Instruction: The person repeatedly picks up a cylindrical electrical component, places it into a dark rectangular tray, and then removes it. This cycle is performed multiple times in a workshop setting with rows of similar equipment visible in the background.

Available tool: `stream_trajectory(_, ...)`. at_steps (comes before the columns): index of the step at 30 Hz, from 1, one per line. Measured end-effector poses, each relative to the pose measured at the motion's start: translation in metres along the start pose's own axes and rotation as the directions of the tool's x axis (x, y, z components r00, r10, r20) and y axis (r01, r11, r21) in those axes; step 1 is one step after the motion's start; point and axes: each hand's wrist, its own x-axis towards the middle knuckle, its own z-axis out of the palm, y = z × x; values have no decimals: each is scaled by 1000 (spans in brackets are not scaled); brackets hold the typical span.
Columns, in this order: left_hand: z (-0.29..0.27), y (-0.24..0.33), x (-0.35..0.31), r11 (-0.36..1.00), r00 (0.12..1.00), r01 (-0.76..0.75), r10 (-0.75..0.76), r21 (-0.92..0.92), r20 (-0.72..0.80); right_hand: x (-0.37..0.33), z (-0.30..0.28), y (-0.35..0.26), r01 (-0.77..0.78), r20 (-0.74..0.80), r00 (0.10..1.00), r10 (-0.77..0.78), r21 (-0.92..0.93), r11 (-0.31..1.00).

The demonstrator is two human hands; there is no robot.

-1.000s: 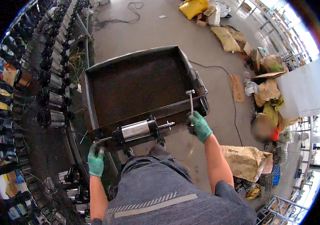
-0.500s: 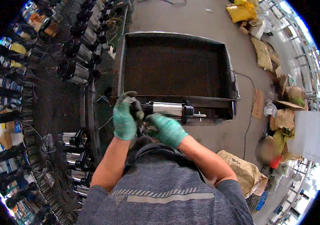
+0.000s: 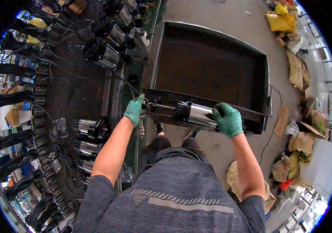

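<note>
A motor-like unit with a shiny silver cylinder (image 3: pixel 201 115) and black ends lies along the near ledge of a dark metal tray (image 3: pixel 212 33). Its thin metal shaft (image 3: pixel 162 106) points left. My right hand (image 3: pixel 229 119), in a green glove, is closed over the right end of the cylinder and hides that end. At the ledge's left end, beyond the shaft tip, my gloved left hand (image 3: pixel 135 111) has its fingers curled around something small that I cannot make out. Just below it is a slim metal fitting (image 3: pixel 142 128).
Similar silver and black units (image 3: pixel 88 128) stand in rows on the left, with coiled black cables (image 3: pixel 10 99) beyond. A cable (image 3: pixel 276 93) trails over the floor at right, past flattened cardboard (image 3: pixel 281 121), sacks and yellow bags (image 3: pixel 280 22).
The unit has been turned end for end: its shaft pointed right before and points left now. My hands have moved apart, the right one onto the cylinder's far end. The whole view has shifted.
</note>
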Motion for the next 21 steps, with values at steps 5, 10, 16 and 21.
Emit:
stream_trajectory(5,-4,5,7,999,996,31,-32,13,83,2,5,5,45,-84,995,-47,-21,999)
stream_trajectory(10,0,7,9,996,990,50,-60,75,128,3,3,5,73,-89,993,-76,-33,997)
stream_trajectory(16,2,11,12,982,994,40,-59,187,96,5,4,8,114,-92,989,-116,-22,993)
stream_trajectory(21,3,11,16,954,994,37,-66,299,86,5,0,4,101,-80,991,-102,-19,995)
